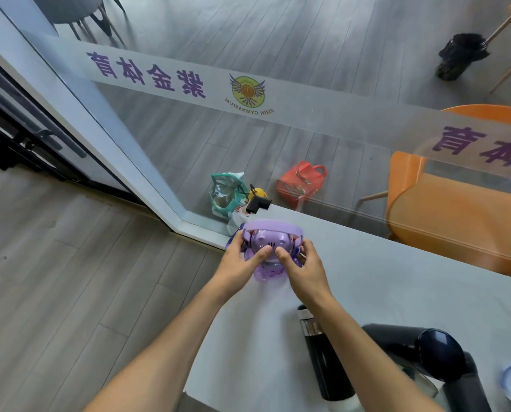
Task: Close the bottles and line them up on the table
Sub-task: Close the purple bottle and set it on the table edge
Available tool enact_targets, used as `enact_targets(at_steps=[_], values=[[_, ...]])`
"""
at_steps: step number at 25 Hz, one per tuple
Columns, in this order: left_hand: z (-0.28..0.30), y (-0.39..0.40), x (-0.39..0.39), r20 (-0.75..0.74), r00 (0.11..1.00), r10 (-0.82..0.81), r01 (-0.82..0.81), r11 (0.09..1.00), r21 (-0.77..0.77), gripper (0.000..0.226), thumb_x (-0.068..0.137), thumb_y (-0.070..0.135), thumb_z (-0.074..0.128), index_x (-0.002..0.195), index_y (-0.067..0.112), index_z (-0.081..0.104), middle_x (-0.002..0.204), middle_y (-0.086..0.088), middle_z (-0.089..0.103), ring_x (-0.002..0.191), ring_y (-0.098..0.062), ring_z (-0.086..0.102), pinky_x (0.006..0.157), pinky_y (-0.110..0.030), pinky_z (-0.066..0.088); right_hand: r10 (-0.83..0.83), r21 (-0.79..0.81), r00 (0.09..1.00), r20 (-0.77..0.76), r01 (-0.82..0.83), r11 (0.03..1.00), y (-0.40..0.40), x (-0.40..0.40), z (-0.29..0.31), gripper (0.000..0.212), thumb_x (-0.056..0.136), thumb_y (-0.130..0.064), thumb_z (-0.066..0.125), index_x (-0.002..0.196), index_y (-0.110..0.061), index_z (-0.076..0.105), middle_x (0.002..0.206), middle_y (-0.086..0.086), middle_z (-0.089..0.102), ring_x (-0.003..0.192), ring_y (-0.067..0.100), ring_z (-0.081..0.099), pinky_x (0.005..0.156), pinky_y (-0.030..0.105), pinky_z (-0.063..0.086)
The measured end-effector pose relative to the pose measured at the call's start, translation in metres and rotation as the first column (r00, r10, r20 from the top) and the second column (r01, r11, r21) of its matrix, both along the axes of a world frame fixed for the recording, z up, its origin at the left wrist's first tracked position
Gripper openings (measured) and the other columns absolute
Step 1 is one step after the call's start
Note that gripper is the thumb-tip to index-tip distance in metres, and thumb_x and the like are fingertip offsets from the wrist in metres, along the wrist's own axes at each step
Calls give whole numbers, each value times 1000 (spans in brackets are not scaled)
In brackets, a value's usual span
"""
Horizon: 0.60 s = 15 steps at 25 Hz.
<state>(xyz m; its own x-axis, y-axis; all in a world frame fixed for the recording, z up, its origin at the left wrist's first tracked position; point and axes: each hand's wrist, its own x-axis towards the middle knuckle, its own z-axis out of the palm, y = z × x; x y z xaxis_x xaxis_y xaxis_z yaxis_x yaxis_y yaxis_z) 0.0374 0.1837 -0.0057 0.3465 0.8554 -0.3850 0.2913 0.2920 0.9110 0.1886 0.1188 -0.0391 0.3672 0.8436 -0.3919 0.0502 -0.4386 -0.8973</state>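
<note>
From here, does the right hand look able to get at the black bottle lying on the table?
Probably yes, once freed. The right hand and left hand both grip the purple bottle. The black bottle lies just beneath the right forearm, with nothing else covering it.

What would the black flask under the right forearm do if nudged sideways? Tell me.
The black flask looks tall and narrow on the table, so a push near its top would probably tip it. Its round body suggests that it would then roll. The glossy wall may be slippery to grip.
</note>
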Motion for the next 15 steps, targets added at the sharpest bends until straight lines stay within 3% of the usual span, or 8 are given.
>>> enact_targets(at_steps=[6, 11, 15], values=[[-4, 63, 35, 37, 998, -57, 55, 998, 30, 53, 88, 17, 73, 137, 12, 51, 127, -2, 65, 112, -8, 64, 85, -13, 52, -115, 31, 993, 35, 114, 993, 47, 23, -2, 51, 74, -68, 66, 108, -32, 58, 113, 8, 68, 101, 22, 70, 90, 47, 60], [-9, 89, 50, 38, 996, -80, 77, 995, 62, 48, 88, 16, 72, 133, 13, 54, 121, 2, 68, 102, 1, 66, 82, -13, 52, -159, 57, 987, 29, 157, 986, 67, 33, -4, 56, 75, -68, 66, 116, -30, 58, 116, 8, 69, 104, 21, 70, 91, 45, 60], [-14, 97, 51, 44, 994, -100, 98, 995, 34, 50, 87, 22, 73, 133, 16, 54, 124, 1, 68, 112, -9, 66, 93, -23, 54, -128, 59, 991, 26, 126, 990, 73, 38, -5, 55, 82, -64, 64, 123, -29, 57, 122, 8, 67, 108, 21, 69, 90, 38, 61]])
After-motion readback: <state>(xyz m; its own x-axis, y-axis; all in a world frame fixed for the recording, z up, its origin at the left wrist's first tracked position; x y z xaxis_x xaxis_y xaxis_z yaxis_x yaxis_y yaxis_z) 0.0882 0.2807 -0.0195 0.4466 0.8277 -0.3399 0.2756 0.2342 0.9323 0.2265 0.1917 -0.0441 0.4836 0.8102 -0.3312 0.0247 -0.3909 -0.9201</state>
